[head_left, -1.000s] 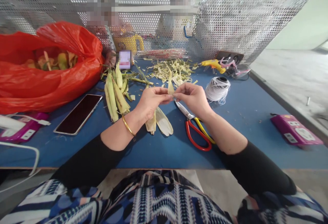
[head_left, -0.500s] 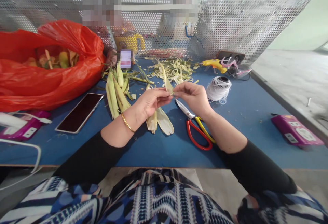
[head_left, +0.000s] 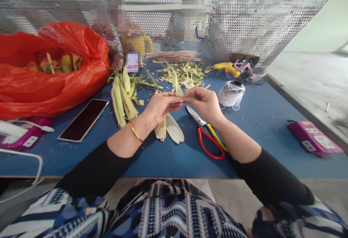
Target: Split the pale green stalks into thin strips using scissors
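Between my two hands, over the middle of the blue table, a pale green corn husk (head_left: 178, 85) stands with its tip pointing up and away from me. My left hand (head_left: 163, 107) pinches its lower end from the left. Thumb and fingertips of my right hand (head_left: 202, 100) close on the same end from the right, hiding part of it. Below my hands lie loose husk pieces (head_left: 174, 129). Scissors (head_left: 208, 132) with a red and a yellow handle rest by my right forearm. More corn husks (head_left: 122, 100) lie left of my left hand.
A red plastic bag (head_left: 89, 53) stands at the left, near a phone (head_left: 84, 120). Husk shreds (head_left: 187, 73) are heaped at the back. White string (head_left: 231, 94), a yellow glue gun (head_left: 228, 68) and a purple power strip (head_left: 312, 138) are at right. Perforated metal (head_left: 239, 16) borders the back.
Almost nothing differs. Both hands keep their pinch on the corn husk, with only a very slight shift of the whole view.
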Demonstrator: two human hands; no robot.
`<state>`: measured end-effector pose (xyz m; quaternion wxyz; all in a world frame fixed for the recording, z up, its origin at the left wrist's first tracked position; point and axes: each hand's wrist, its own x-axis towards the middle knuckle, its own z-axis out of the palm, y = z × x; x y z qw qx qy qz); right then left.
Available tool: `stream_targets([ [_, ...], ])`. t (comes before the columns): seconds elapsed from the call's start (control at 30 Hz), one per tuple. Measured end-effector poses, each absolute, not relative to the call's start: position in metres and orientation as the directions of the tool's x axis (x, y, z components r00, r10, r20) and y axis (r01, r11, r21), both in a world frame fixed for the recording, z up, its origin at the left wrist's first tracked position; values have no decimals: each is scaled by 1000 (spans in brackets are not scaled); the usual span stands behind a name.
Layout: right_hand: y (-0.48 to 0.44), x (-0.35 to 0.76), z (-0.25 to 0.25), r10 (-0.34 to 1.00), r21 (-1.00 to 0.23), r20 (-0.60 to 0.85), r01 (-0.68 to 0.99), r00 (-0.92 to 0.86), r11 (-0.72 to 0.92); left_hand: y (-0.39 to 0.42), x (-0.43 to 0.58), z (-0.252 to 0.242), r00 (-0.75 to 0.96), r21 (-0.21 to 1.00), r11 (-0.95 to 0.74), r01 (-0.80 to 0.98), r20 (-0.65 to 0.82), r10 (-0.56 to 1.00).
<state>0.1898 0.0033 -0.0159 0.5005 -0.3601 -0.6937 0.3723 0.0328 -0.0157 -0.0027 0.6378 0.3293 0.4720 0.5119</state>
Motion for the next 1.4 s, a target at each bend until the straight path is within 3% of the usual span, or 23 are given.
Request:
stream_targets([
  [0.17, 2, 190, -15, 886, -875, 415, 175, -207, 451, -18, 35, -4, 0, 945, 169, -279, -176, 984],
  [0.47, 0, 189, -15, 880, -801, 448, 366, -158, 474, -20, 38, -2, 3, 962, 147, -230, -150, 989],
  [1.13, -2, 185, -16, 922, -913, 368, 139, -121, 383, -23, 42, -6, 28, 961, 115, -251, -111, 993],
  [1.4, -1, 185, -17, 865, -875, 468, 41, -179, 482, -19, 40, -6, 23, 908, 201, -368, -207, 978],
])
